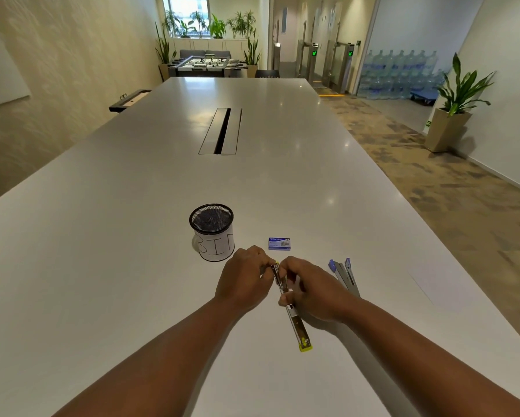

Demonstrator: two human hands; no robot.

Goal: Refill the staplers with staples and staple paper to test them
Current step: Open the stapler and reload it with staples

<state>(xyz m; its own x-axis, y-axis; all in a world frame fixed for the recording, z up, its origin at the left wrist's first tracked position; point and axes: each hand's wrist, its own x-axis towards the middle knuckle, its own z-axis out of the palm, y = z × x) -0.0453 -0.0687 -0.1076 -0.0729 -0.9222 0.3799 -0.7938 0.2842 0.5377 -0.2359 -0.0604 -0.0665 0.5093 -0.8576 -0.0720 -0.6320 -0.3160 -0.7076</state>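
- yellow stapler [293,311]: opened out flat into one long strip, lying on the white table [132,266] near its front edge, between the two hands. Far end sits at the fingertips, near end with the yellow tip points back toward the person.
- left hand [243,281]: back of hand up, fingers curled, pinching the stapler's far end from the left side. Forearm comes in from lower left, low over the table.
- right hand [310,287]: fingers curled over the stapler's upper half from the right, thumb on the metal rail mid-length. Gripping it. Forearm enters from lower right.
- both hands meet at the far end, knuckles nearly touching.
- blue stapler [344,275]: also opened out, on the table just right of the right hand, partly hidden by the wrist.
- staple box [279,243]: small, blue, closed as far as I can tell, just beyond the hands.
- mesh cup [212,231]: black, white paper wrap with "BIN" lettering, upright, beyond the left hand, left of the box.
- paper sheet [439,281]: white on white, far right, barely visible.
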